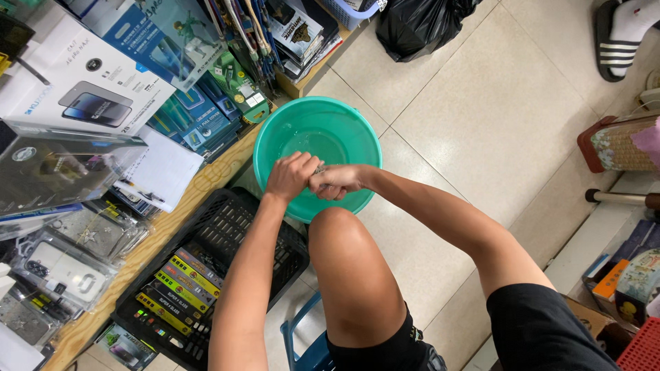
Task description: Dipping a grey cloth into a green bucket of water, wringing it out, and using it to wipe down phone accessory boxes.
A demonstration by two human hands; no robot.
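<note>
Tiled shop floor, teal basin [271,130] holding shallow water.
Left hand [291,175] and right hand [335,183], grip pressed together on a small wet object [320,169]; black crate [227,227] holds packaged boxes [177,283].

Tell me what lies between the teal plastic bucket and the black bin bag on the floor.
In the head view, only bare beige floor tiles lie between the teal plastic bucket and the black bin bag; nothing stands there.
</note>
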